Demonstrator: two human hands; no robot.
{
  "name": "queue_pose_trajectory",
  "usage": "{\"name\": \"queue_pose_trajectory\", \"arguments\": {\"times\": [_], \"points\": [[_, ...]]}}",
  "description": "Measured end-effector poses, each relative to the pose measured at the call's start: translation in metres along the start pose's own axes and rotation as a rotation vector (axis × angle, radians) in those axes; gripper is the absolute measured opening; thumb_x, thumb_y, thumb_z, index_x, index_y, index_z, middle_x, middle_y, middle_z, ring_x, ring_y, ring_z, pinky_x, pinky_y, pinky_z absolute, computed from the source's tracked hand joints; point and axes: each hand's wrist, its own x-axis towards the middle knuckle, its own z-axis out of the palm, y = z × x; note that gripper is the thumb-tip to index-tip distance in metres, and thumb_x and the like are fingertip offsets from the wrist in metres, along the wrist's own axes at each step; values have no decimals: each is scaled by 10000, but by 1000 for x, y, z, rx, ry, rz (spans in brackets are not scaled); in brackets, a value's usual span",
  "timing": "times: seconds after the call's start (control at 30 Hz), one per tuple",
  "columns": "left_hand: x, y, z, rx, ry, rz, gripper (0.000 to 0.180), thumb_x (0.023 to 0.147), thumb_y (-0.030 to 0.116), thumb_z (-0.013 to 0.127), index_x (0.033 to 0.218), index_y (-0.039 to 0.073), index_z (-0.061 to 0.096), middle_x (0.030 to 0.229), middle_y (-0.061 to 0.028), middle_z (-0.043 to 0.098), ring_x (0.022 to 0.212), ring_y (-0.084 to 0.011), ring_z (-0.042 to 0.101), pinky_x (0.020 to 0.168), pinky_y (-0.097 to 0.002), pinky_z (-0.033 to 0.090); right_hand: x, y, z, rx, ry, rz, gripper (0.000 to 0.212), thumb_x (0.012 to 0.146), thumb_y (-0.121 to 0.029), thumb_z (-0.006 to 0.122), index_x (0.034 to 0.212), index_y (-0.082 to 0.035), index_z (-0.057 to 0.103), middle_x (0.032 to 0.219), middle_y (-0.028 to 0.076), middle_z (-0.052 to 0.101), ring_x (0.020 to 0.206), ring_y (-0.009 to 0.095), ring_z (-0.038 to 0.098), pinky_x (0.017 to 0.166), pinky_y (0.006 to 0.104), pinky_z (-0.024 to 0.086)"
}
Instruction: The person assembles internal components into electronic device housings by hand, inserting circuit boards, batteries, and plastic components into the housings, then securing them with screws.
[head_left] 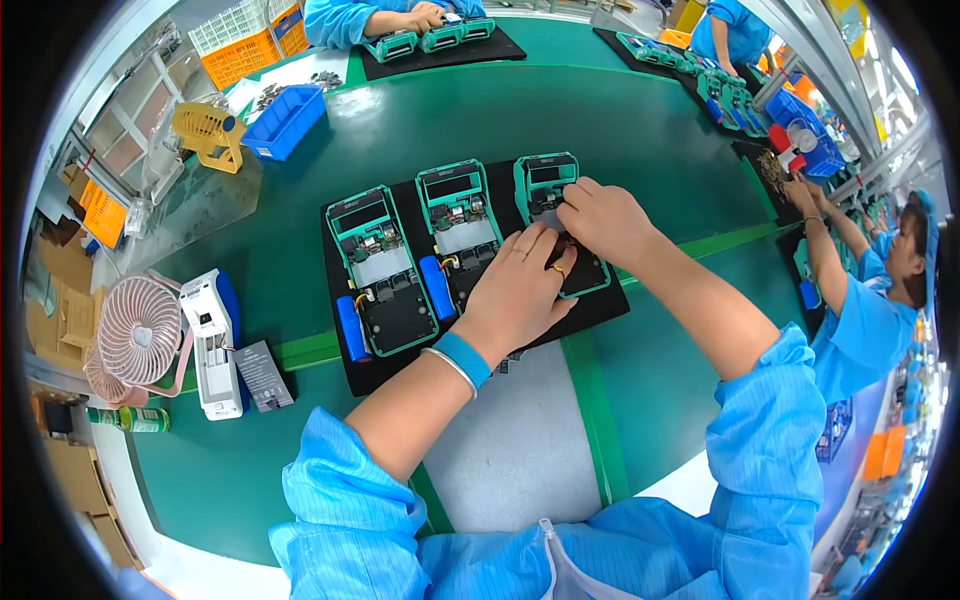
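Observation:
Three green-framed device housings lie in a row on a black mat (617, 298). Electronics fill the left housing (400, 310) and the middle housing (468, 238), and a blue battery pack (352, 328) sits beside the left one; another blue pack (437, 287) is beside the middle one. Both hands work over the right housing (546, 172). My left hand (515, 285) reaches across its lower part with bent fingers, tips close to my right hand (605, 222). The right fingers are pinched together at the housing's middle. What either hand holds is hidden.
To the left stand a pink fan (140, 328), a white device casing (212, 345) and a dark labelled card (264, 376). Farther back are a blue bin (285, 122) and a yellow fan (208, 135). Co-workers handle similar housings across the table (440, 110) and at the right.

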Motion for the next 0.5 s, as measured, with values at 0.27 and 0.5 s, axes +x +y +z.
{"name": "queue_pose_trajectory", "arguments": {"times": [0.27,0.5], "points": [[-1,1,-1,24,-12,0,563,795,295,767,1266,20,627,1294,-191,510,1315,-356,443,1123,-444,366,4,8,-8,10,-39,8,147,726,-126,689,850,-107,613,885,20,577,884,193,601,627,300,553],[0,0,-1,51,-15,19,556,806,304,756,1264,17,626,1289,-197,518,1315,-360,442,1120,-446,365,6,8,2,9,-88,47,138,730,-117,683,851,-87,623,904,45,593,877,216,641,676,325,573]]}}
